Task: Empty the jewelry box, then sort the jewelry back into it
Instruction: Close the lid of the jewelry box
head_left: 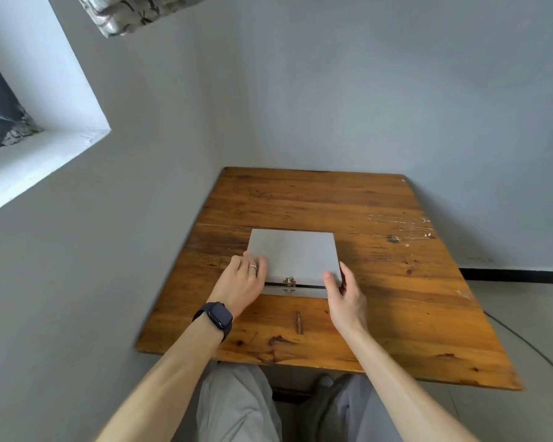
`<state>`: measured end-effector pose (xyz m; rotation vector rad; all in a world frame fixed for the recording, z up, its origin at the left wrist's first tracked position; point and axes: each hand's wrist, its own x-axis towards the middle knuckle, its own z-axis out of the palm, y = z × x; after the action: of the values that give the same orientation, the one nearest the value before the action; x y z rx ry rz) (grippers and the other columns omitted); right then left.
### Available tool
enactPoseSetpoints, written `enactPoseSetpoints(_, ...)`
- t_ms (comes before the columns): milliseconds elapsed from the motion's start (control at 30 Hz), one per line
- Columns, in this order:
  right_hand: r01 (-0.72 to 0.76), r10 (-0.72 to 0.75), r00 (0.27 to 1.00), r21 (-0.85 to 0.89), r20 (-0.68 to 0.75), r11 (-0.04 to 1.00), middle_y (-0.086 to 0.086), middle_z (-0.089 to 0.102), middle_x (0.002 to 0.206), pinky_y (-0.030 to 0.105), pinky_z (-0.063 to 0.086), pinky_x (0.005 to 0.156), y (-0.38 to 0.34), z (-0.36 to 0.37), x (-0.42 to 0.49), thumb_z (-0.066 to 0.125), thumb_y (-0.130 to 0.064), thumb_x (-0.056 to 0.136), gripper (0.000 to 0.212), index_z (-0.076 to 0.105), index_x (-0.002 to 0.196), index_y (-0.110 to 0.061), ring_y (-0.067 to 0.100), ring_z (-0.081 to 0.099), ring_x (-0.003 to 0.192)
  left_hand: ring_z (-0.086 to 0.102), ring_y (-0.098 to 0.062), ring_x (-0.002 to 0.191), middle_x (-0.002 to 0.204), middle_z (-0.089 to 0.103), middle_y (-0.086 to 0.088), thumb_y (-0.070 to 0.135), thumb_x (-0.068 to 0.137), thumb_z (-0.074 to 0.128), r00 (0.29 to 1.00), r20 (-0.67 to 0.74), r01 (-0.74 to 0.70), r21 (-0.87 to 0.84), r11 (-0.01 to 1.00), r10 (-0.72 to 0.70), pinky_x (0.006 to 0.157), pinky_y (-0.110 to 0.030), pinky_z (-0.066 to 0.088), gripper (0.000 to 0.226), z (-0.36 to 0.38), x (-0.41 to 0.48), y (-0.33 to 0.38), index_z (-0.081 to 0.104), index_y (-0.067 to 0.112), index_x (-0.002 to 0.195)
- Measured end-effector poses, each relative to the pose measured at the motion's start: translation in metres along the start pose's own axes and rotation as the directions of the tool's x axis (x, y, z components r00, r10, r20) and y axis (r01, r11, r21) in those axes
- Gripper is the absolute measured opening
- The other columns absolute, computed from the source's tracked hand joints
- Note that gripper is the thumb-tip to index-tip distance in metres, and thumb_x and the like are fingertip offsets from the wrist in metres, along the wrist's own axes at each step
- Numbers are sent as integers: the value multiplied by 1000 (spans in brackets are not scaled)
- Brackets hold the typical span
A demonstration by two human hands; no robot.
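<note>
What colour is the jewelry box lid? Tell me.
The lid is plain light grey; the head view shows it best.

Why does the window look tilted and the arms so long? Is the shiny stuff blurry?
Head view: the wide-angle lens tilts the window and stretches the arms near the bottom edge; light is soft, with a faint shadow right of the jewelry box; the jewelry far right on the table is tiny and pale, hard to make out.

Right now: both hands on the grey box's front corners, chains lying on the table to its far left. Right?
Wrong side. The head view shows the chains on the table to the box's far right. The left hand and right hand are on its front corners, as you say.
</note>
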<state>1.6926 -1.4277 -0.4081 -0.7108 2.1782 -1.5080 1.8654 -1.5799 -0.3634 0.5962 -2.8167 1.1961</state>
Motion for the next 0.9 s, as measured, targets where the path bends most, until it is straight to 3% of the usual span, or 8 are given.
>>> enactPoseSetpoints(100, 27, -27, 1000, -39, -3, 999, -2, 52, 147, 24, 37, 99, 3, 1, 0, 49, -52, 99, 59, 38, 151, -26, 20, 51, 132, 71, -28, 90, 119, 67, -26, 19, 96, 56, 998, 54, -31, -22, 999, 32, 80, -34, 53, 43, -2, 0, -4, 56, 2, 136)
enactPoseSetpoints(200, 50, -51, 999, -58, -11, 997, 0, 54, 145, 30, 44, 104, 5, 1, -3, 50, -48, 99, 58, 39, 151, -24, 20, 52, 131, 63, -36, 112, 139, 49, -34, 8, 103, 38, 995, 93, -25, -97, 995, 35, 95, -39, 48, 50, 3, 1, -3, 26, -6, 149)
enactPoseSetpoints(267, 80, -84, 996, -86, -40, 993, 1, 53, 147, 37, 45, 107, 6, 1, -6, 51, -46, 100, 57, 40, 151, -22, 21, 51, 133, 56, -36, 121, 147, 40, -32, 7, 101, 42, 993, 118, 24, -213, 977, 1, 100, -41, 45, 58, 3, 2, -5, 17, -4, 152)
enactPoseSetpoints(367, 131, -145, 985, -145, -89, 981, 3, 48, 151, 31, 46, 101, 7, 5, -10, 51, -41, 101, 56, 39, 151, -20, 22, 51, 132, 36, -32, 140, 159, 24, -21, 17, 93, 54, 978, 209, 84, -389, 918, 0, 113, -41, 35, 77, -1, -1, -6, 11, 4, 156)
enactPoseSetpoints(467, 149, -168, 982, -190, -88, 970, 2, 51, 149, 22, 42, 88, 9, 7, -10, 50, -40, 101, 55, 37, 152, -21, 19, 56, 124, 13, -26, 151, 165, 13, -12, 35, 92, 47, 956, 285, 223, -575, 788, -62, 122, -41, 19, 80, -4, -5, 4, 10, 10, 158)
enactPoseSetpoints(600, 182, -204, 976, -223, -78, 958, 1, 51, 148, 15, 37, 86, 11, 7, -9, 48, -38, 102, 53, 38, 152, -23, 18, 56, 125, 0, -13, 153, 167, 8, 2, 39, 103, 27, 915, 349, 404, -788, 464, -202, 123, -45, 4, 58, 2, 6, 21, 14, 30, 159)
enactPoseSetpoints(700, 202, -228, 970, -250, -78, 947, 0, 48, 151, 9, 33, 87, 12, 8, -10, 48, -36, 103, 52, 39, 152, -22, 17, 53, 129, -2, -11, 153, 166, 8, 7, 45, 106, 17, 892, 331, 443, -781, 440, -309, 123, -45, 3, 54, 6, 9, 39, 13, 33, 158)
enactPoseSetpoints(900, 127, -152, 986, -269, -72, 955, 0, 39, 157, 25, 32, 95, 11, 19, -11, 47, -58, 96, 72, 23, 157, -30, 20, 44, 136, 10, -14, 152, 163, 24, 4, 41, 107, 21, 880, 231, 428, -763, 483, -415, 123, -41, 4, 53, 14, 8, 50, 25, 25, 157)
